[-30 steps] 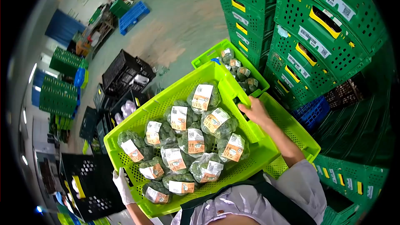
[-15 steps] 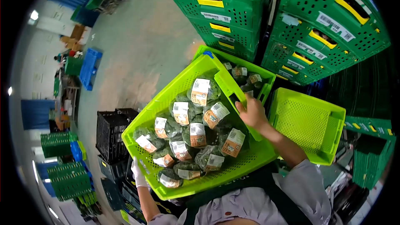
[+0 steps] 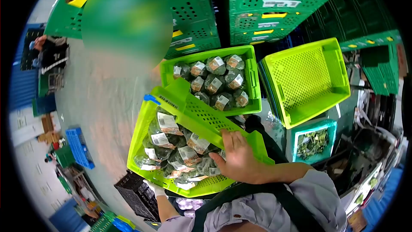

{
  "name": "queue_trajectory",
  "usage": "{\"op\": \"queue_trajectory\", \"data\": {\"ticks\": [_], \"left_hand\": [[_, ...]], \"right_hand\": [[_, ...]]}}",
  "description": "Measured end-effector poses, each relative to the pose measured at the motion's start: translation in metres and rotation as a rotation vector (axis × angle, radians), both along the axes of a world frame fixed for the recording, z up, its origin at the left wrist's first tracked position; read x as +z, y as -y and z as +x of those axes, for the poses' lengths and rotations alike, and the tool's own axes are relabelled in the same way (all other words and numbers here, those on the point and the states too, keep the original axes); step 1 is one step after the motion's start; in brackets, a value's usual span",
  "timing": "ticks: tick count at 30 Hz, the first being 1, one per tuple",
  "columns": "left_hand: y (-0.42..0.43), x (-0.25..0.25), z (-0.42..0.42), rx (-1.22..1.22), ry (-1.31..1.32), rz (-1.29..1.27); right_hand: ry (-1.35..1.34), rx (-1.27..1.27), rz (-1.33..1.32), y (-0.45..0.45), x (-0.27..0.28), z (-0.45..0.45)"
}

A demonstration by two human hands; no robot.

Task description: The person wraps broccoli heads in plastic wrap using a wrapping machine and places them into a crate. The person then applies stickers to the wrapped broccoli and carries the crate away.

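Note:
I hold a lime-green plastic crate (image 3: 134,139) in front of my body, tilted. Several film-wrapped dark green vegetables (image 3: 189,154), broccoli by their look, lie in it with white and orange labels. My right hand (image 3: 238,157) is closed over the crate's right-hand wall, thumb on the inner side. At the near left edge, my left hand (image 3: 155,188) in a white glove grips the crate's rim; its fingers are partly hidden. Just beyond is a second green crate (image 3: 254,77) on the floor side, holding more wrapped vegetables (image 3: 214,83).
Tall stacks of dark green crates (image 3: 266,2) stand ahead. To the right are nested lime-green crates (image 3: 307,77) and a turquoise bin (image 3: 296,146) of leaf scraps. A black crate (image 3: 135,191) is at lower left, a blue pallet (image 3: 78,146) farther off.
The view has turned, and the held crate now tilts more and sits lower, away from the second crate. My right hand has shifted along the wall; both hands still hold the crate.

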State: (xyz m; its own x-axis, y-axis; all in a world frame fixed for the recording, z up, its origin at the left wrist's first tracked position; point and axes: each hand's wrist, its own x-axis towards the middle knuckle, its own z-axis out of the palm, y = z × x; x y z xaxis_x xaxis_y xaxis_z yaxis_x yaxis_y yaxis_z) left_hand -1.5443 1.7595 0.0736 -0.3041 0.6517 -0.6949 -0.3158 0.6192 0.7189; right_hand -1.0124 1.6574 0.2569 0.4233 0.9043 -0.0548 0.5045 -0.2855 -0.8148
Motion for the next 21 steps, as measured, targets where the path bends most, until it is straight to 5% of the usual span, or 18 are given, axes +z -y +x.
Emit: {"op": "queue_trajectory", "data": {"ticks": [5, 8, 11, 21], "left_hand": [[-0.044, -0.022, -0.016, -0.089, 0.1, -0.005], [-0.069, -0.025, -0.009, -0.51, 0.16, 0.154], [-0.091, -0.023, 0.017, -0.299, 0.063, 0.068], [-0.189, -0.079, 0.035, -0.488, -0.207, -0.022]], "right_hand": [[0.017, -0.074, -0.028, -0.003, -0.006, 0.004], [0.001, -0.158, -0.085, -0.006, -0.028, 0.014], [0.0, -0.245, -0.124, -0.008, -0.058, 0.026], [-0.042, -0.405, -0.399, -0.007, -0.13, 0.071]]}}
